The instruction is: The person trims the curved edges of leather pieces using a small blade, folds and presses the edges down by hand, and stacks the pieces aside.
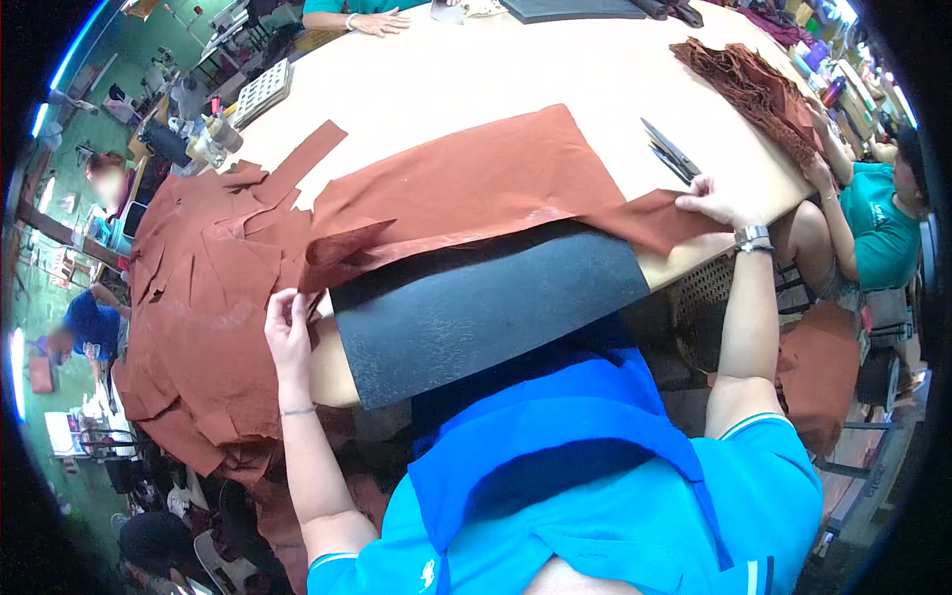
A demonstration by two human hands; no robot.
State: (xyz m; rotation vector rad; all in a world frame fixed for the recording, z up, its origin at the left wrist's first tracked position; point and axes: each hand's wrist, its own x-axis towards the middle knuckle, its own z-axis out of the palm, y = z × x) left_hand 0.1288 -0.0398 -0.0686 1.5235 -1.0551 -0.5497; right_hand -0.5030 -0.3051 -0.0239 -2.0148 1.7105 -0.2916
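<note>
A reddish-brown leather sheet (476, 178) lies across the table in front of me, its near edge partly lifted and curled. My right hand (719, 203) pinches the sheet's right corner, which is pulled out into a point. At the left end my left hand (290, 327) is closed at the sheet's near-left corner, though the fingertips are partly hidden. Under the sheet's near edge a black board (496, 307) lies at the table's front and reaches over it. Scissors (669, 154) with dark handles lie just beyond my right hand.
A heap of reddish-brown leather pieces (213, 288) covers the table's left side and hangs down. Bottles (218, 131) and a tray with round holes (263, 91) stand at the back left. A co-worker at right handles a stack of brown pieces (749, 99). Another co-worker's hand (382, 22) rests at the far edge.
</note>
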